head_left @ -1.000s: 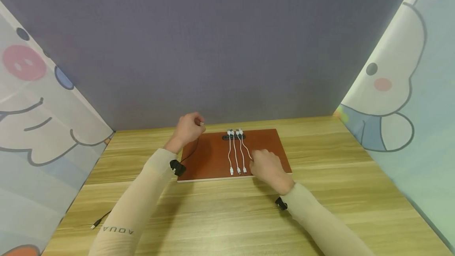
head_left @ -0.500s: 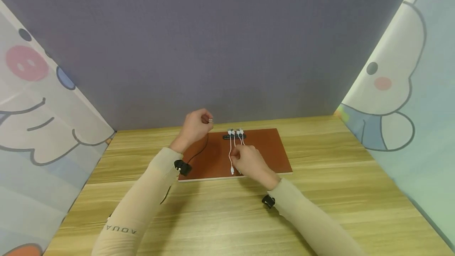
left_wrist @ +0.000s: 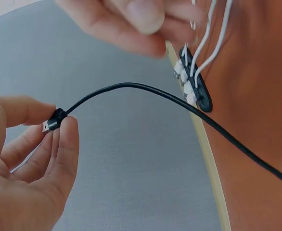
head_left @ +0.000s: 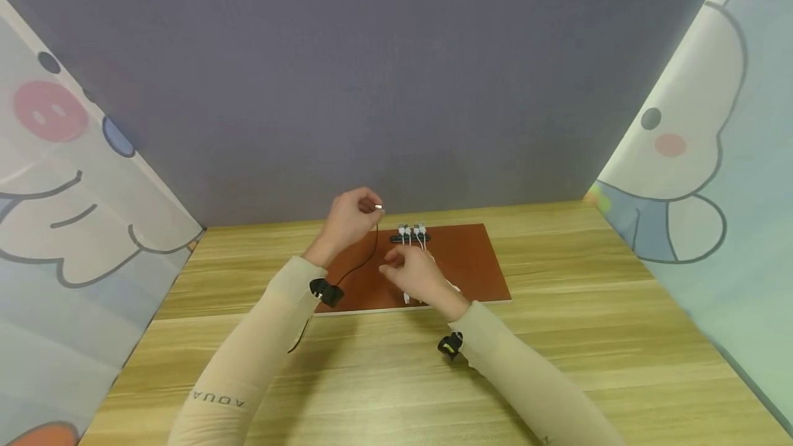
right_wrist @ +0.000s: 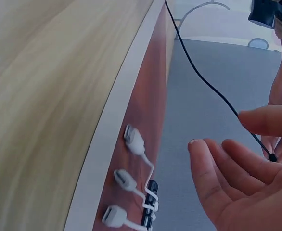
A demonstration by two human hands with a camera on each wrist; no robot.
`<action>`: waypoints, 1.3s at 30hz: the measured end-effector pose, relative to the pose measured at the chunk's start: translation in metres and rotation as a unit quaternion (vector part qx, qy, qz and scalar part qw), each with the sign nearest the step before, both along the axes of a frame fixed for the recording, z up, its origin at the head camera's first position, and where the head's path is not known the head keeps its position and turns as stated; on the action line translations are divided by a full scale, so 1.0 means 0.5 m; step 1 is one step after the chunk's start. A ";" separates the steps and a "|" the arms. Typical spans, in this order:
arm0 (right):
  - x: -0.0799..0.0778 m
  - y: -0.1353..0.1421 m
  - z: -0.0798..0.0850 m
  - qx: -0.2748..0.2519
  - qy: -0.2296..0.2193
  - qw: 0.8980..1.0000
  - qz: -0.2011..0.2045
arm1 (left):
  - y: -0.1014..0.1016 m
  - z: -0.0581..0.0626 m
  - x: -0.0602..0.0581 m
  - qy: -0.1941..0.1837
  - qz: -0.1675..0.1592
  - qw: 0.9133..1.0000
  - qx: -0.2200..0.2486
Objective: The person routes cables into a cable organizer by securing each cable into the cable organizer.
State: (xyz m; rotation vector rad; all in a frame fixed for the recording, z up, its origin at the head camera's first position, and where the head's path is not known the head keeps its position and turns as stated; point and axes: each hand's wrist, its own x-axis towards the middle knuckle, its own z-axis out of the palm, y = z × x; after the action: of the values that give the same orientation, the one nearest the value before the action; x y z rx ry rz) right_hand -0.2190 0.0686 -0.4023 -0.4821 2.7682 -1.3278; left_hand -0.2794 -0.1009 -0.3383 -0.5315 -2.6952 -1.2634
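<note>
My left hand [head_left: 350,220] is raised over the back left of the brown board [head_left: 473,260]. Between thumb and fingers it pinches the black-housed USB plug [left_wrist: 58,120], metal end pointing away from the cord. From there the black cable [left_wrist: 131,85] arcs down across the board. My right hand [head_left: 423,275] hovers over the board's middle, thumb and fingers apart with nothing between them. In the right wrist view, the cable passes behind its thumb. Several white charging cables [left_wrist: 222,36] sit in a black cable clip [left_wrist: 204,98] at the board's back edge.
The board lies on a wood-grain table [head_left: 588,336], its pale front edge facing me. White connectors [right_wrist: 134,139] lie near that edge. A grey panel [head_left: 396,88] rises behind the table, and cartoon-printed sheets [head_left: 675,177] stand at both sides.
My left hand has moved right with the USB plug, drawing the black cable along. My right hand has moved left from the rightmost white cable, and its fingers have parted.
</note>
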 end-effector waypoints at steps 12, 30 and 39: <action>-0.019 -0.015 -0.005 -0.069 -0.021 0.997 0.007 | 0.019 -0.004 0.006 -0.028 -0.006 0.999 0.046; -0.002 -0.013 -0.029 -0.176 -0.162 0.971 0.024 | 0.015 -0.020 -0.030 -0.045 -0.004 0.996 0.076; 0.010 -0.024 -0.046 -0.102 -0.119 0.988 0.000 | 0.013 -0.028 -0.053 -0.075 0.003 0.995 0.067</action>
State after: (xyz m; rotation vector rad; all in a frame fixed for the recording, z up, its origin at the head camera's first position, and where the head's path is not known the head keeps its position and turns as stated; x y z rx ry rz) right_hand -0.2143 0.0567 -0.4253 -0.3062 2.4555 -1.5650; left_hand -0.3061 -0.0942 -0.3523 -0.4293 -2.6998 -1.5277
